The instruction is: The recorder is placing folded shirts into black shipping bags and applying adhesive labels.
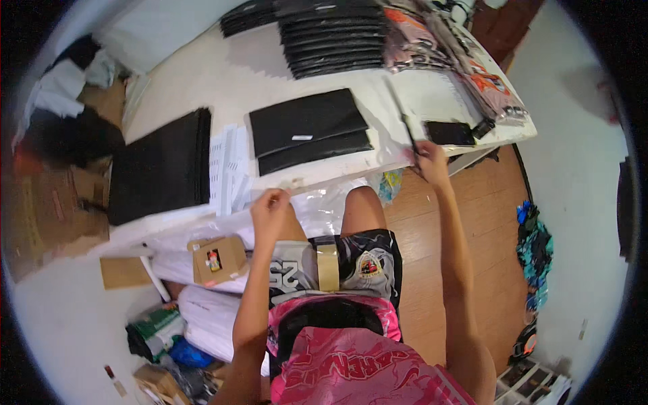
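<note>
My right hand (430, 163) is closed at the table's front edge around the lower end of a long thin dark stick-like tool (408, 121). The tool points away from me and is blurred, so its kind does not show. My left hand (271, 206) hangs just in front of the table edge with its fingers curled together; whatever they may hold is hidden. Between the hands, on the table, lies a black flat package (307, 121) with a small white label, overlapping another black one. White printed label sheets (228, 169) are left of it, beside a stack of black packages (162, 169).
A tall pile of black packages (331, 40) and pinkish-orange packets (482, 88) stand at the table's far side. A black phone (450, 133) lies right of my hand. A yellowish tape roll (328, 268) rests on my lap. Cardboard boxes (217, 260) and white wrapped rolls (209, 317) are below left.
</note>
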Tool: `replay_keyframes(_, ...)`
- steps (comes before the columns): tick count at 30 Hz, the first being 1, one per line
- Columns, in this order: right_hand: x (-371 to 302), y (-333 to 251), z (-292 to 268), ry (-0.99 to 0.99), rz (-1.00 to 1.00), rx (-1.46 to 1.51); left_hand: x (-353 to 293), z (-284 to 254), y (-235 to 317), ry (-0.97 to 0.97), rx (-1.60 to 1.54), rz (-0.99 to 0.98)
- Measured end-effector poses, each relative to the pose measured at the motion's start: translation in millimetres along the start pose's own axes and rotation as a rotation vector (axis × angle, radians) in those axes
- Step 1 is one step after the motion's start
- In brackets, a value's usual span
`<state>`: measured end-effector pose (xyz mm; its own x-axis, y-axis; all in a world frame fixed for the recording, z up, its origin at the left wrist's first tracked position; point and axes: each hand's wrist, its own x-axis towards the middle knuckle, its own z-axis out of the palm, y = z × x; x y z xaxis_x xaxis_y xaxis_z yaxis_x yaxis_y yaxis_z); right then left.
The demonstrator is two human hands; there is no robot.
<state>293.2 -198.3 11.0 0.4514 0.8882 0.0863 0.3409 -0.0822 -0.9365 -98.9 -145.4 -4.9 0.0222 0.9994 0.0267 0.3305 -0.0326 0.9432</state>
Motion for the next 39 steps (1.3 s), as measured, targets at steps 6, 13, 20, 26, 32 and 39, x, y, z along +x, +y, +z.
replay_keyframes(6, -98, -31, -67, -0.267, 0.157, 0.081, -52, 29, -35, -0.323, -0.299, -0.148)
replay_keyframes(13, -103, -66, -50, -0.794, 0.061, -0.405, -38, 47, -22, -0.393, -0.639, -0.363)
replay_keyframes(20, -81, -70, -35, -0.812, 0.157, -0.480, -42, 58, -20, -0.355, -0.730, -0.446)
replay_keyframes(26, -76, -88, -54, -0.551, 0.036, -0.464, -36, 27, 12, -0.186, -0.248, -0.205)
replay_keyframes(32, -61, -83, -21, -0.051, 0.023, -0.533, 75, 22, 45, 0.029, 0.154, 0.494)
replay_keyframes(39, -15, -37, 2, 0.170, -0.083, -0.702, 129, 29, 49, -0.325, 0.421, 0.359)
